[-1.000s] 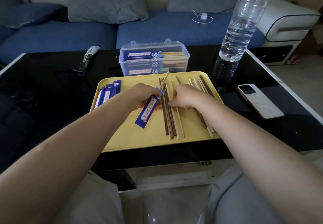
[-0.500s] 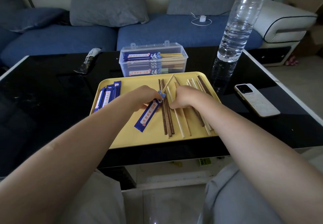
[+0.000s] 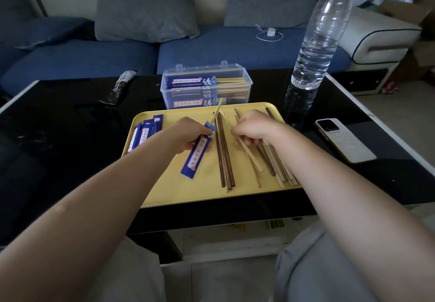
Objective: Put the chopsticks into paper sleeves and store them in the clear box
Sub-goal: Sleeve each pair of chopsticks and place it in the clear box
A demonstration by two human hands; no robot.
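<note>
Right hand (image 3: 253,128) now rightward (three dark chopsticks (image 3: 224,151))

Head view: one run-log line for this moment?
left hand: holds sleeve | right hand: picking light chopstick | clear box: open

A water bottle (image 3: 315,49), phone (image 3: 343,139) and dark wrapper (image 3: 118,87) lie on the black table (image 3: 58,122).

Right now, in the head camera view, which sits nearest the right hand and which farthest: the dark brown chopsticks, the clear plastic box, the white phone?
From the right hand:
1. Dark brown chopsticks, just left, on the tray.
2. Clear plastic box, behind the tray.
3. White phone, far right on the table.
</note>
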